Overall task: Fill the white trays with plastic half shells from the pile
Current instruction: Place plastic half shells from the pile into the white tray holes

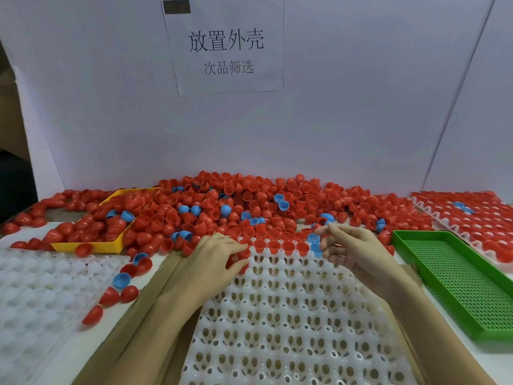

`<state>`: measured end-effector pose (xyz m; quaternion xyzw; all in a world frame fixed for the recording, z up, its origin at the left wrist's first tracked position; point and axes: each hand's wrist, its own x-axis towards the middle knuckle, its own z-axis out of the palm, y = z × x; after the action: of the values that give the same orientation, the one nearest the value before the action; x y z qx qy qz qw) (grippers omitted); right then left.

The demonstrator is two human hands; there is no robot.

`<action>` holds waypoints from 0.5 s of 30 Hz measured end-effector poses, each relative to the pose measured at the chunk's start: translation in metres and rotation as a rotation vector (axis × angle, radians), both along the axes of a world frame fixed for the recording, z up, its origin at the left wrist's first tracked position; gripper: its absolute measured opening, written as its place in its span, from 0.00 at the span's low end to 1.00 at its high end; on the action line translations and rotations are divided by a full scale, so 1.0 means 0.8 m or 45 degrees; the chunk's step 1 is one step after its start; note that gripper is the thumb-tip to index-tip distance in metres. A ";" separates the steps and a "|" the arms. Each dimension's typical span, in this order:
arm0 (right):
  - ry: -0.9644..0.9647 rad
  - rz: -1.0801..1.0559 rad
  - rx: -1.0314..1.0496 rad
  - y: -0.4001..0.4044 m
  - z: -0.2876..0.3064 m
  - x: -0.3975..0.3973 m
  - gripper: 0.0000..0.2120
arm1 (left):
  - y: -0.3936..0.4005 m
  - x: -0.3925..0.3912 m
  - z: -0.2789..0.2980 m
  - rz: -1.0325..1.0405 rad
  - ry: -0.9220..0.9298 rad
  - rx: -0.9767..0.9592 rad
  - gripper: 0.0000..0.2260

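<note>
Red and blue shells (249,201) lie heaped along the far wall. The left hand (219,254) curls round red shells at the centre white tray's (291,315) far row; the right hand (349,248), fingers loosely bent, pinches a blue shell (313,238).

Left hand (219,252) grips red shells (238,259) at the white tray's (291,315) far row; right hand (347,251) pinches blue shells (315,243) beside it, pile (249,201) beyond.
</note>
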<state>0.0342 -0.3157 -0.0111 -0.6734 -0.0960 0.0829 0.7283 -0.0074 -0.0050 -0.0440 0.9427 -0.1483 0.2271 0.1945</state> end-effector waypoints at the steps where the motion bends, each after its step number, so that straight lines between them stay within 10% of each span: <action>1: -0.031 -0.015 -0.005 -0.002 0.000 0.002 0.15 | 0.001 0.000 0.002 0.001 -0.007 -0.013 0.15; 5: -0.206 -0.144 -0.125 -0.009 -0.001 0.010 0.11 | 0.003 -0.006 0.011 0.024 -0.073 -0.042 0.12; 15: -0.555 -0.078 -1.393 0.070 0.008 0.105 0.18 | 0.009 -0.010 0.015 0.072 -0.071 0.064 0.13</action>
<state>0.1179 -0.2593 -0.0050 -0.9552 -0.1674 -0.0410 0.2405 -0.0156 0.0025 -0.0318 0.9443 -0.1328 0.2550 0.1601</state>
